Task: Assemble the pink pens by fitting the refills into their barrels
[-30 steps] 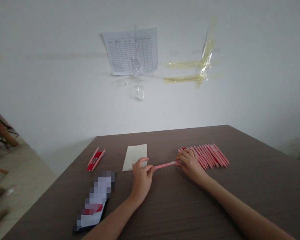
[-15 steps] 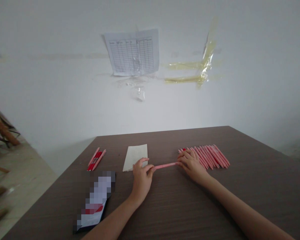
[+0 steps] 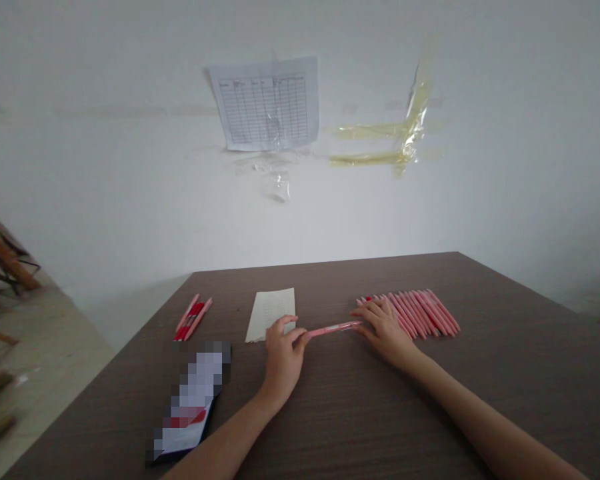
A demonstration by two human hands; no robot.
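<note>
A pink pen point(image 3: 330, 329) is held nearly level above the table, its right part clear and shiny with a pale strip. My left hand point(image 3: 284, 357) pinches its left end between thumb and fingertips. At the other end is my right hand point(image 3: 384, 331), its thumb and fingers slightly apart around the pen's tip; whether they touch it I cannot tell. Behind the right hand lies a row of pink pens point(image 3: 420, 312), with a few red parts among them, partly covered by that hand. Beyond my left fingers lies a cream printed paper point(image 3: 269, 313).
A small group of pink and red pens point(image 3: 194, 319) lies at the table's left. Nearer is a phone-like device point(image 3: 193, 407), blurred by pixels. The brown table point(image 3: 330, 420) meets a white wall with a taped printed sheet point(image 3: 270, 105) and yellowed tape point(image 3: 410, 133).
My right fingers have loosened and spread a little, so more of the pen's right end shows. My left hand keeps its pinch in almost the same place.
</note>
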